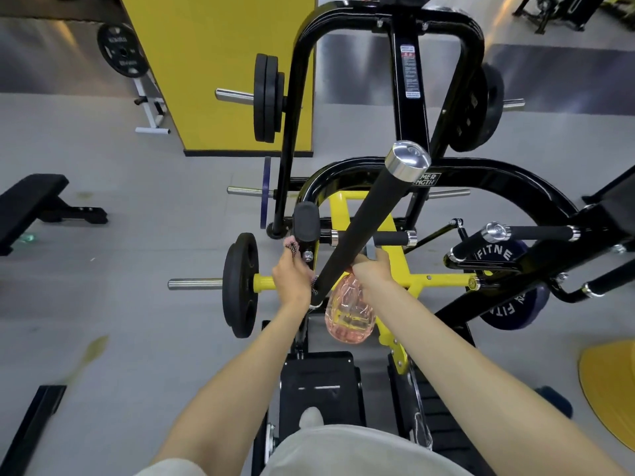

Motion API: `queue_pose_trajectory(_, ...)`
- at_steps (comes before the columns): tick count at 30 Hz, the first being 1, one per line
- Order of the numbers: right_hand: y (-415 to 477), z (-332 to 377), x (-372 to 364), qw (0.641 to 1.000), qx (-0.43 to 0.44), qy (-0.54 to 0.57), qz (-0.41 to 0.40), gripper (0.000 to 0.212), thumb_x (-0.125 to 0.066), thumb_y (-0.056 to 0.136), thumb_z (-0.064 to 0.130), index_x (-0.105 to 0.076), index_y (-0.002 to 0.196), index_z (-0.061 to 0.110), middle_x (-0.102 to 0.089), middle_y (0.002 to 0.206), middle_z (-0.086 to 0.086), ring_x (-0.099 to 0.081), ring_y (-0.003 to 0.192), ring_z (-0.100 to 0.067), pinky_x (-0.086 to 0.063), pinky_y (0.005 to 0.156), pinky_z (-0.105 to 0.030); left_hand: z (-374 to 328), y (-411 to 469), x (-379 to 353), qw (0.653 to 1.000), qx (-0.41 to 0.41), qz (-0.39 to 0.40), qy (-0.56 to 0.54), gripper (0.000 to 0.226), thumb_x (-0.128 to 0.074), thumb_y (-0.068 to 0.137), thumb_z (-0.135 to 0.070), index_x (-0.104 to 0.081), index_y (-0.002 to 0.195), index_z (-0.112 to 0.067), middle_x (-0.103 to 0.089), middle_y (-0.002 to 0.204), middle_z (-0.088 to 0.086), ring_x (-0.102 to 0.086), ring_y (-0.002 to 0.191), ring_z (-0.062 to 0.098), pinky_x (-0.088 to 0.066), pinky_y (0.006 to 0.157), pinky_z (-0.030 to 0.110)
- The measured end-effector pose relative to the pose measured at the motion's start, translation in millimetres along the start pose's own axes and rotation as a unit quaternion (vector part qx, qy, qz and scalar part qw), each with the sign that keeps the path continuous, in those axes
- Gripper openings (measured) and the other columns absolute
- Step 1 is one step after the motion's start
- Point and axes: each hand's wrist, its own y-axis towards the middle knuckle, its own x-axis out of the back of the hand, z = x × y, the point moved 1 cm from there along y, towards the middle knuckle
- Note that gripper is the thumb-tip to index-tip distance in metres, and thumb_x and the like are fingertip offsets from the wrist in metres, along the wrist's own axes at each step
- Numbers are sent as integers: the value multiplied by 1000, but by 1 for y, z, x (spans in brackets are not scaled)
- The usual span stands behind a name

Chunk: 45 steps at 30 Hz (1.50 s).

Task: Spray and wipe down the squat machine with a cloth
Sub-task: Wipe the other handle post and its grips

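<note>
The black and yellow squat machine [405,180] fills the middle of the view, with a long black handle bar [364,221] slanting across it. My left hand [292,276] grips a pink patterned cloth [291,247] and holds it against the machine just below a black pad [305,221]. My right hand [372,266] holds a clear pink spray bottle [348,310] by its head, to the right of the slanted bar. The bottle hangs over the yellow frame [415,278].
Black weight plates [240,285] sit on the left peg and more plates [268,97] hang higher up. A black bench [31,207] stands at far left, a yellow pillar [220,70] behind. The black footplate [319,383] lies below my arms.
</note>
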Motion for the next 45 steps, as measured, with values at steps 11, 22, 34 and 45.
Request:
queue_pose_trajectory(11, 3, -4, -4, 1000, 4, -11, 1, 27, -53, 91, 1, -47, 68, 16, -51, 74, -8, -47, 78, -25, -40, 70, -33, 34, 40, -7, 939, 289, 154, -109, 33, -50, 99, -27, -60, 104, 4, -64, 100, 19, -61, 102, 33, -48, 86, 38)
queue_pose_trajectory(22, 6, -6, 1, 999, 11, -27, 16, 29, -54, 91, 6, -47, 66, 17, -54, 72, -7, -49, 71, -22, -41, 70, -33, -1, 61, 17, 918, 308, 157, -196, 7, -59, 88, -3, -63, 93, -1, -63, 85, 11, -62, 83, 25, -51, 86, 38)
queue_pose_trajectory(34, 10, -15, 41, 986, 26, -87, 140, 16, -56, 84, -3, -59, 95, 7, -51, 69, 0, -48, 58, -14, -42, 60, -26, 5, 25, 26, 943, 240, 99, -208, 9, -63, 88, -8, -65, 80, -9, -67, 83, 10, -65, 80, 26, -53, 74, 38)
queue_pose_trajectory(45, 41, -73, 142, 981, -32, -125, 148, 13, -60, 80, -7, -56, 85, 5, -54, 55, -1, -51, 51, -10, -39, 48, -22, -21, -7, 8, 972, 186, 24, -142, 13, -61, 86, -7, -66, 76, -14, -67, 78, 8, -68, 78, 25, -55, 80, 38)
